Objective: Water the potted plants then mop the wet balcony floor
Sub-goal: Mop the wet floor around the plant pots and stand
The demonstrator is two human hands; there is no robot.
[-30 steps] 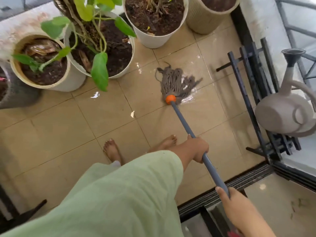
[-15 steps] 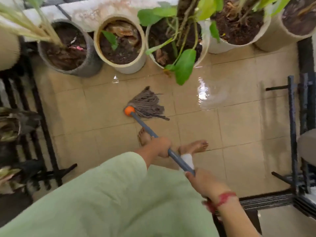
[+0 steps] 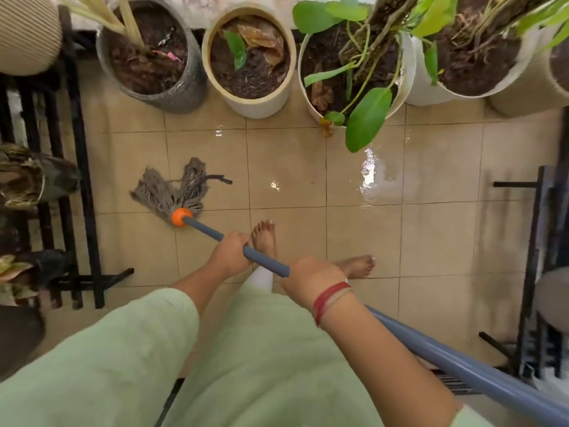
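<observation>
Mopping step in hand. Your left hand and right hand both curl round the mop handle; mop head lies splayed on the tiles, left of your feet. A puddle shines well apart to the right: next stroke probably needs to reach it

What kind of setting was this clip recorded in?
Most likely a home balcony: potted plants stand in a row on a wet tiled floor, black metal racks flank both sides, and a string mop is in use.

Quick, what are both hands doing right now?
The left hand grips the mop handle.
The right hand grips the mop handle too.
</observation>
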